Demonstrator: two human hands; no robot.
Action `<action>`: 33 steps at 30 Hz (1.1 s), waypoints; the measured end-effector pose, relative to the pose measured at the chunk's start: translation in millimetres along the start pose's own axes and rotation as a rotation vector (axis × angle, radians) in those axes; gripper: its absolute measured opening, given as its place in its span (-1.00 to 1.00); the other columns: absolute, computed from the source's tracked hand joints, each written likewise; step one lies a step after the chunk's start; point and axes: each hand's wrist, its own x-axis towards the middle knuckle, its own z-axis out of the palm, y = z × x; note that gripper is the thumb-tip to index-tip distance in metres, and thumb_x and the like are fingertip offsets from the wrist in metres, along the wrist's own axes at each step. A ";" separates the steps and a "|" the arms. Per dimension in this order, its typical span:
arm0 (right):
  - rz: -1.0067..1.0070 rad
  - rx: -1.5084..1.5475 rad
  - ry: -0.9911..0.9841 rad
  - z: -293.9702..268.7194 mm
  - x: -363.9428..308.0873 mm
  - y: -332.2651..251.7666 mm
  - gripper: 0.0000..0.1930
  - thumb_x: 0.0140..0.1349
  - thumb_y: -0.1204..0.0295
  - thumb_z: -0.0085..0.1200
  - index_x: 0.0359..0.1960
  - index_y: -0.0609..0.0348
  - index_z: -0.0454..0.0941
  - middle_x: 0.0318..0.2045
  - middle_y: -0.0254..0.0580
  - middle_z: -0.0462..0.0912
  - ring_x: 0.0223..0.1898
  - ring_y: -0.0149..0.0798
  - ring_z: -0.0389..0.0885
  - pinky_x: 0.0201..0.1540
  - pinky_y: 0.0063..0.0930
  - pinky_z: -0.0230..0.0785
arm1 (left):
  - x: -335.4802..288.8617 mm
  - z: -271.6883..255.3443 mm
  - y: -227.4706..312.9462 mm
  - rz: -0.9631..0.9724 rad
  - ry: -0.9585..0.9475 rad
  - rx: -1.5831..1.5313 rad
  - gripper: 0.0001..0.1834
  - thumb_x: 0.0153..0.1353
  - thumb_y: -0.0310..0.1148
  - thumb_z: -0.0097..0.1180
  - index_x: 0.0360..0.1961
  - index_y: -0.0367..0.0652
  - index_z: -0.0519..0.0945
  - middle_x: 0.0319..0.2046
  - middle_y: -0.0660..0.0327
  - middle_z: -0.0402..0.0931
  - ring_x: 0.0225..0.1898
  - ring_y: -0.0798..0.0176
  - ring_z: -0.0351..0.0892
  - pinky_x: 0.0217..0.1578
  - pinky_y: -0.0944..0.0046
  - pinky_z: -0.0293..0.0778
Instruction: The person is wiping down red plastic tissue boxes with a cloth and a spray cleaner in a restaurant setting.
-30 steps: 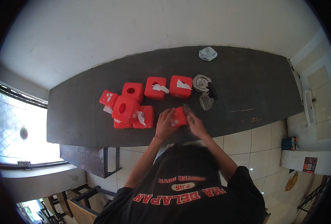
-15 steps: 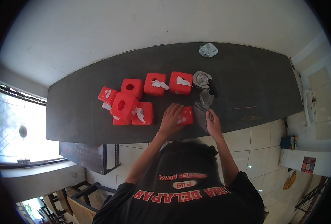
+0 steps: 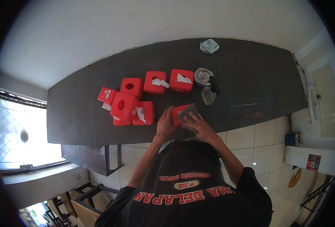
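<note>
Apparently to keep the red box (image 3: 177, 114) from sliding, the left hand (image 3: 164, 124) holds its left side near the desk's (image 3: 84, 128) front edge. The right hand (image 3: 198, 127) lays spread fingers over a grey cloth (image 3: 189, 111) against the box's right part; whether they also pinch it I cannot tell. Other red boxes (image 3: 136, 84) stand apart, perhaps leaving working room.

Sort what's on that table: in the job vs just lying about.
In the job:
red tissue box, left hand at its side
gray cloth against that box, under right hand
likely the other red tissue boxes, same kind

Apparently lying about:
crumpled plastic packet
round grayish item, kind unclear
black elongated item
translucent plastic piece
</note>
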 end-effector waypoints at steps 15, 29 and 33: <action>0.597 0.593 0.726 -1.3 20.8 40.2 -0.31 0.63 0.01 0.07 0.42 0.49 0.46 0.37 0.33 0.58 0.46 0.13 0.51 0.49 -0.20 0.28 | 1.3 -3.1 -13.3 -0.100 -0.008 -0.205 0.20 0.01 -0.10 0.71 0.58 -0.24 0.25 0.40 -0.16 0.43 0.41 -0.14 0.50 0.39 -0.09 0.47; 0.549 0.364 0.496 9.1 -0.2 14.1 -0.48 0.64 0.16 0.04 0.37 0.37 0.52 0.14 0.40 0.71 0.28 0.31 0.63 0.23 -0.13 0.51 | -3.8 12.0 -10.4 -0.182 0.125 -0.173 0.22 -0.01 -0.07 0.71 0.57 -0.23 0.23 0.32 -0.22 0.45 0.34 -0.29 0.53 0.31 -0.13 0.53; 0.411 0.375 0.448 22.7 14.1 4.9 -0.54 0.63 0.23 0.07 0.39 0.26 0.53 0.17 0.36 0.70 0.17 0.22 0.70 0.19 -0.16 0.54 | -4.8 12.5 -16.5 -0.208 0.075 -0.212 0.21 0.01 -0.09 0.70 0.58 -0.26 0.22 0.33 -0.24 0.44 0.35 -0.27 0.52 0.34 -0.10 0.52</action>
